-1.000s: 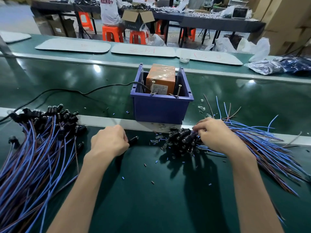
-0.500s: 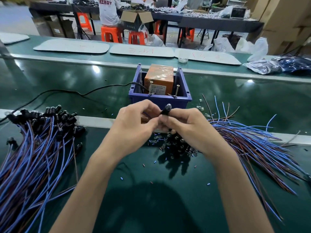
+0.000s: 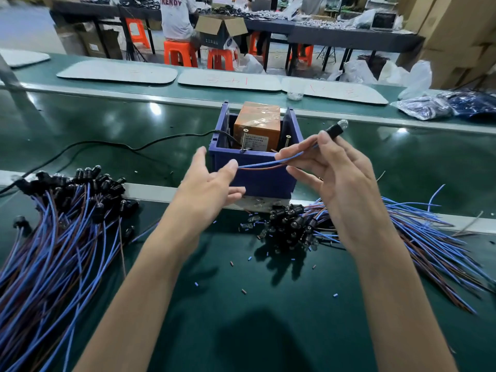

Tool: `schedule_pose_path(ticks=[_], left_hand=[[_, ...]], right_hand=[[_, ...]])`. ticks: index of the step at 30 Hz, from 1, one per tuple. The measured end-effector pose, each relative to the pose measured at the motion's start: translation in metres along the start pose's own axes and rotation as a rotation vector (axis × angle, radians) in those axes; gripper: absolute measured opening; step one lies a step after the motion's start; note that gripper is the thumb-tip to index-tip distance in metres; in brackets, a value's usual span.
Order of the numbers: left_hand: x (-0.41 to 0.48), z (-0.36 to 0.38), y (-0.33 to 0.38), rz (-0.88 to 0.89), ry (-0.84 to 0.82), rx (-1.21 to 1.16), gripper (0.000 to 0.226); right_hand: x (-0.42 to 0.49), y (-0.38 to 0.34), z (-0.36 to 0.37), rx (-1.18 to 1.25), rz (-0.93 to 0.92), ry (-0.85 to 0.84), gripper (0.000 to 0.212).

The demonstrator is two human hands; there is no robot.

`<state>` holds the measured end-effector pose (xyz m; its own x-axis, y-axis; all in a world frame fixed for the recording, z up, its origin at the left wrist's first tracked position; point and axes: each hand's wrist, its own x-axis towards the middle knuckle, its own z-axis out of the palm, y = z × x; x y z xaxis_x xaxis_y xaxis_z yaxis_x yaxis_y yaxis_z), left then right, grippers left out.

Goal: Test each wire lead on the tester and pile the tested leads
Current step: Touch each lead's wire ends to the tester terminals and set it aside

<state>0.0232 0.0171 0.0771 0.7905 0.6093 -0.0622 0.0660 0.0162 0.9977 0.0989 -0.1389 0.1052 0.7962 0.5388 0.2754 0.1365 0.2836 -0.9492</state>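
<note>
A single wire lead (image 3: 268,164) is held up in front of the blue bin (image 3: 252,181), inside which the orange tester (image 3: 256,124) is seated. The lead is pinched near its black bulb end (image 3: 336,129) between thumb and forefinger of the right hand (image 3: 346,189), the other fingers being loosely fanned. The left hand (image 3: 209,186) is relaxed, its thumb held apart from the forefinger; the lead's free blue and brown ends are touched by the forefinger tip, but no pinch can be made out. The step in hand is judged to be the straightening of one lead before testing. Next, the bare ends would need to be taken firmly and laid against the two upright screws (image 3: 244,139) on the tester (apparently its contacts), one conductor to each. The heap on the right (image 3: 418,232) is taken for untested stock, the heap on the left (image 3: 67,224) for tested leads.
</note>
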Motion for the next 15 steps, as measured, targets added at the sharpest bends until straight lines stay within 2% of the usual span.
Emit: schedule_pose_path(ticks=[1,3,6,10,15], left_hand=[[0.001,-0.001,0.001,-0.003,0.022,-0.061,0.059],[0.0,-0.002,0.004,0.013,0.077,-0.164,0.07],[0.0,-0.006,0.007,0.044,0.171,-0.251,0.07],[0.001,-0.012,0.007,0.116,0.275,-0.208,0.068],[0.002,-0.015,0.004,0.211,0.222,-0.064,0.063]], right_hand=[[0.0,0.0,0.0,-0.001,-0.005,-0.006,0.032],[0.0,0.0,0.0,-0.009,-0.01,-0.006,0.032],[0.001,0.001,-0.001,-0.005,-0.007,0.017,0.033],[0.003,0.0,-0.007,0.03,0.001,0.08,0.034],[0.007,-0.002,-0.012,0.108,0.031,0.209,0.036]])
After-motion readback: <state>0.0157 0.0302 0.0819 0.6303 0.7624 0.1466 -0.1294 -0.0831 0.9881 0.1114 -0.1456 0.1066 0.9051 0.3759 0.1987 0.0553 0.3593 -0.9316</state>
